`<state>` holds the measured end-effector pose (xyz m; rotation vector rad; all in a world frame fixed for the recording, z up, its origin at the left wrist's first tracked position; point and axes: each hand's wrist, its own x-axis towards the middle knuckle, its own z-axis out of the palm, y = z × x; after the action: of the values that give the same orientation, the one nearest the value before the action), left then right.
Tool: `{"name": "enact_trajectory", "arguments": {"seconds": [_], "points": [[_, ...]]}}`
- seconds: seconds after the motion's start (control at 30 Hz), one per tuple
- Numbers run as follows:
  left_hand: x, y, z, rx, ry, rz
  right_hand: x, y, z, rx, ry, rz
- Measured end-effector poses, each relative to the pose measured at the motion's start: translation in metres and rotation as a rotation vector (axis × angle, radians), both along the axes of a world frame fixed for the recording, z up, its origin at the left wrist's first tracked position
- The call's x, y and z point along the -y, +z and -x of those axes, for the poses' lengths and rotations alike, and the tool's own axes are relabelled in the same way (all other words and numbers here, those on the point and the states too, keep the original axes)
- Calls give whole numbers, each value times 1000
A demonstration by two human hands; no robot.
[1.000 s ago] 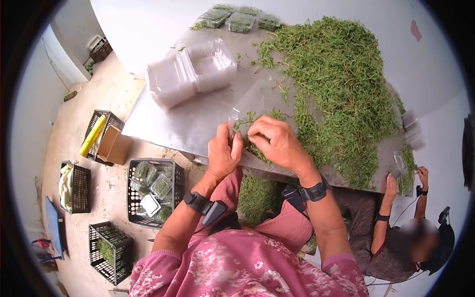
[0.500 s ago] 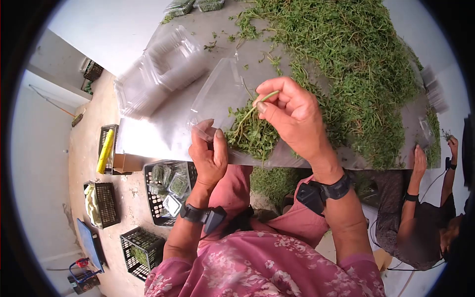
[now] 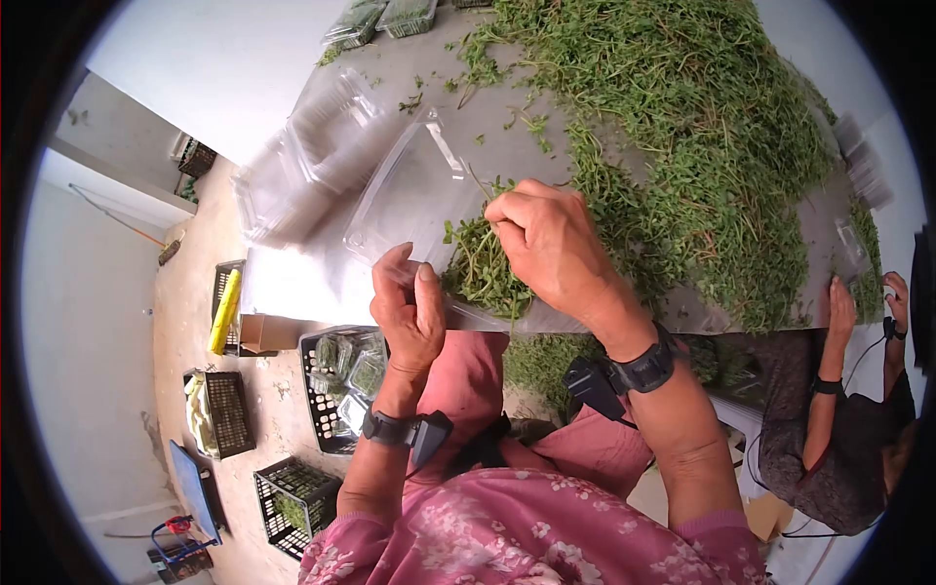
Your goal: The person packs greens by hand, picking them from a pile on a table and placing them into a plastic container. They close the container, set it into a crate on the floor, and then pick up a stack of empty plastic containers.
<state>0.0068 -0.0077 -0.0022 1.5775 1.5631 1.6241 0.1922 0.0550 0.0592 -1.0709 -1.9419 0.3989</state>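
An open clear plastic container (image 3: 405, 195) lies on the metal table (image 3: 497, 132), its near part filled with green sprigs (image 3: 484, 268). My left hand (image 3: 408, 310) is at the container's near left edge, with thumb and fingertips pinched on its clear plastic wall. Over the sprigs, my right hand (image 3: 556, 249) is closed, palm down, fingertips together at the container's right side. What it pinches, if anything, is hidden behind the fingers. A big heap of loose greens (image 3: 702, 146) spreads to the right.
Stacked empty clear containers (image 3: 312, 161) stand at the left, filled ones (image 3: 405, 15) at the far edge. Black crates (image 3: 222, 414) are on the floor at left. A co-worker (image 3: 829, 439) has hands by the table's right side.
My right hand has turned palm down and moved lower left over the sprigs; the stem it pinched no longer shows between its fingertips. The view has shifted slightly.
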Motion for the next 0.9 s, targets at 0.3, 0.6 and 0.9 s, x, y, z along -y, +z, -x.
{"name": "enact_trajectory", "arguments": {"seconds": [0.3, 0.6, 0.9], "points": [[-2, 4, 3, -13, -36, 53, -5, -11, 6, 223, -55, -122], [8, 19, 6, 13, -111, 134, 9, 0, 13, 103, -27, -195], [16, 26, 11, 138, -112, 218, 14, -13, 14, 239, 115, -88]]}}
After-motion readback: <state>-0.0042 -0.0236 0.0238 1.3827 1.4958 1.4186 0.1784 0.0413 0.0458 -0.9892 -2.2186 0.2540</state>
